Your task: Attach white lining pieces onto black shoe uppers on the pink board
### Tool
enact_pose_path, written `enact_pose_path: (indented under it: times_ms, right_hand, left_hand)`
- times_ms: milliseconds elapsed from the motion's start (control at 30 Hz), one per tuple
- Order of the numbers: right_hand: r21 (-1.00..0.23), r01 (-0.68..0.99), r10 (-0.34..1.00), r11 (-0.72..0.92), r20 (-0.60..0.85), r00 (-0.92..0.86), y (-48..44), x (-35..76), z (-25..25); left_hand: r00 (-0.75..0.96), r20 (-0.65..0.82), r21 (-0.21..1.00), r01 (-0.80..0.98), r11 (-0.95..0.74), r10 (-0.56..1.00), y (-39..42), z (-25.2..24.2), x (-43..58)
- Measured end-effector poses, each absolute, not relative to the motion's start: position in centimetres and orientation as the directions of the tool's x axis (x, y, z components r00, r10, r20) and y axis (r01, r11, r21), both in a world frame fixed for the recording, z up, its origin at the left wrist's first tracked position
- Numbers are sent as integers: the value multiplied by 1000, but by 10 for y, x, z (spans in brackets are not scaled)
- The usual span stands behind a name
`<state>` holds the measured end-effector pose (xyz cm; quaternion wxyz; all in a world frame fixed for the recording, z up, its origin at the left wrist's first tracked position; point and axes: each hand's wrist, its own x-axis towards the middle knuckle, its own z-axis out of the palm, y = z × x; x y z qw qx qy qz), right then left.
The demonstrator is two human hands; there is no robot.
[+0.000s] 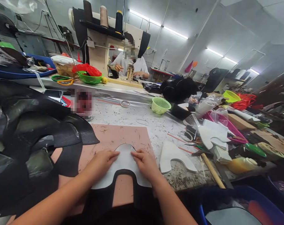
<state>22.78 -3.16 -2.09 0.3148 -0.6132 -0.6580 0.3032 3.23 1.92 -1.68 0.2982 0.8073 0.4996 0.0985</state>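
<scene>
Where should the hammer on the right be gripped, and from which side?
Grip the hammer by its wooden handle, coming from the near edge of the table. It lies flat with its head away among scissors, while the handle's free end points toward the person and lies bare.

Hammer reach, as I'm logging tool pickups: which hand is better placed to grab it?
Probably the right hand: it presses the white piece on the side nearer the hammer, which lies beyond the spare white piece. The left hand would have to cross over.
</scene>
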Motion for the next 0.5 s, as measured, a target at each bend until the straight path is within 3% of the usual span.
enact_pose_path:
  times_ms: [233,500]
  right_hand:
    - [-783,621,999,42,17,-47,-33,227,-18]
    - [-748,663,998,35,-10,-64,-30,225,-19]
  left_hand:
    - [481,-135,556,761,-335,866,18,-15,34]
    - [593,-98,314,781,-540,799,20,7,52]
